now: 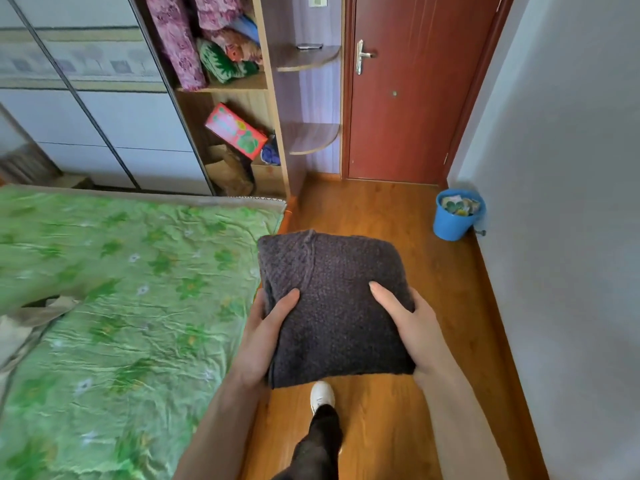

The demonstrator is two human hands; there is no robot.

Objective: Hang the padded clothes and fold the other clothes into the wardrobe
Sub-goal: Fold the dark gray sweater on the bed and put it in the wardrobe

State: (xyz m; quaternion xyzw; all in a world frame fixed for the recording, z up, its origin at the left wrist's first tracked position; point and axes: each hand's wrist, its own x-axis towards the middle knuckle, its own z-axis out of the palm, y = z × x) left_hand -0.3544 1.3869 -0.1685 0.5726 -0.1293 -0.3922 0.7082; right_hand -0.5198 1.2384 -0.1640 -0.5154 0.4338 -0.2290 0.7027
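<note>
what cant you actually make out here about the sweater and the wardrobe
Head view, the only one:
- Folded dark sweater: its underside and the fingers beneath are hidden by the knit; only the thumbs of the left hand and right hand show.
- Wardrobe: the section behind the sliding door is hidden.
- Blue bucket: contents too small to identify.

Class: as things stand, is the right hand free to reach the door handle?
Probably not: the right hand and left hand both grip the folded sweater, and the door handle is well ahead.

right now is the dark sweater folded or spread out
Folded: the dark sweater is a compact square bundle, held between the left hand and right hand.
</note>
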